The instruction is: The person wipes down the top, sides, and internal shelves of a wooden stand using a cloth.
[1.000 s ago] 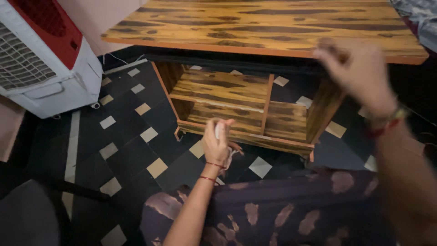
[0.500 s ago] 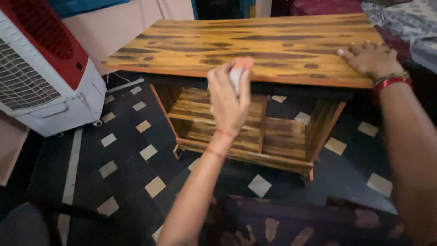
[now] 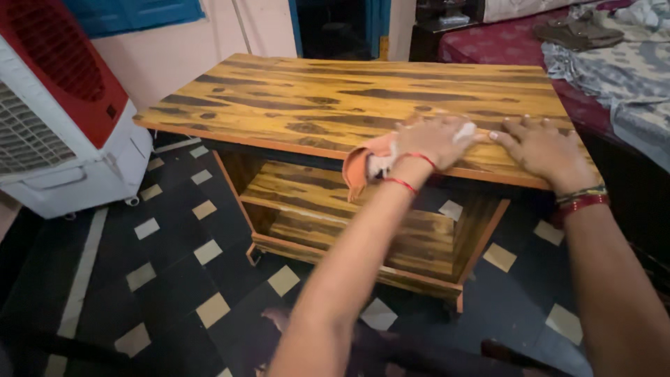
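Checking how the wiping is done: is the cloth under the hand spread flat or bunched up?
Bunched up. The cloth is crumpled under the left hand, one end drooping over the table edge.

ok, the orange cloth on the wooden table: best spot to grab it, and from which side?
Probably the loose fold of the orange cloth drooping over the wooden table front edge, taken from the front and below. That part hangs free and bunched, while the rest lies pinned flat under the left hand. The right hand rests flat alongside.

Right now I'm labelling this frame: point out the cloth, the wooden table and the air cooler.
cloth [image 3: 363,162], head view, orange fold.
wooden table [image 3: 293,98], head view, bare top.
air cooler [image 3: 66,150], head view, white front.
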